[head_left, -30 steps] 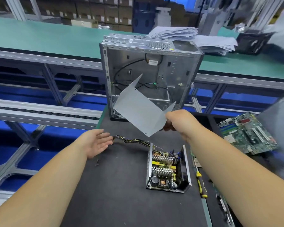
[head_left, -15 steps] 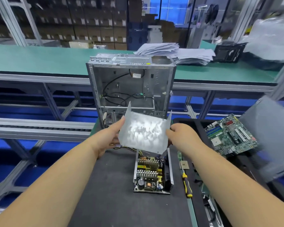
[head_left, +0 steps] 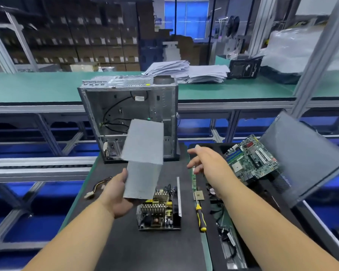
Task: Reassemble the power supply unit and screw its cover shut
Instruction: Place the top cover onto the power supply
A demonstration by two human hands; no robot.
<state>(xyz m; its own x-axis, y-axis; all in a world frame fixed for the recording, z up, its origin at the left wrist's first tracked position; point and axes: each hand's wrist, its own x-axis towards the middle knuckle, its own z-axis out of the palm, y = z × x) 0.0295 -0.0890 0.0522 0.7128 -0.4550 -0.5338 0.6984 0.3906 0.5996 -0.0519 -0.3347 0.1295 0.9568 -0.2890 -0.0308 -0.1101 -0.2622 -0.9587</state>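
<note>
1. The cover (head_left: 143, 159), a bent sheet of grey metal with a fold across its middle, was held in the air above the far left part of the open power supply unit (head_left: 160, 210), its near edge just over the unit's circuit board. It looked light and stiff, with thin edges that were probably sharp, so it was likely best taken by the flat faces or the folded flange, not by a corner.
2. The left hand (head_left: 117, 194) gripped the cover at its near left edge, fingers curled under the sheet and thumb along the side.
3. The right hand (head_left: 207, 163) held nothing; its fingers were spread and relaxed, hovering to the right of the cover.
4. The unit lay on the dark mat (head_left: 125, 247), board and heatsinks exposed; these seemed fragile, so the cover probably wanted lowering squarely.
5. A yellow-handled screwdriver (head_left: 200, 218) lay just right of the unit, and a cable bundle (head_left: 98, 186) to its left.
6. Farther off stood an empty computer case (head_left: 129, 114); a motherboard (head_left: 250, 163) lay to the right.
</note>
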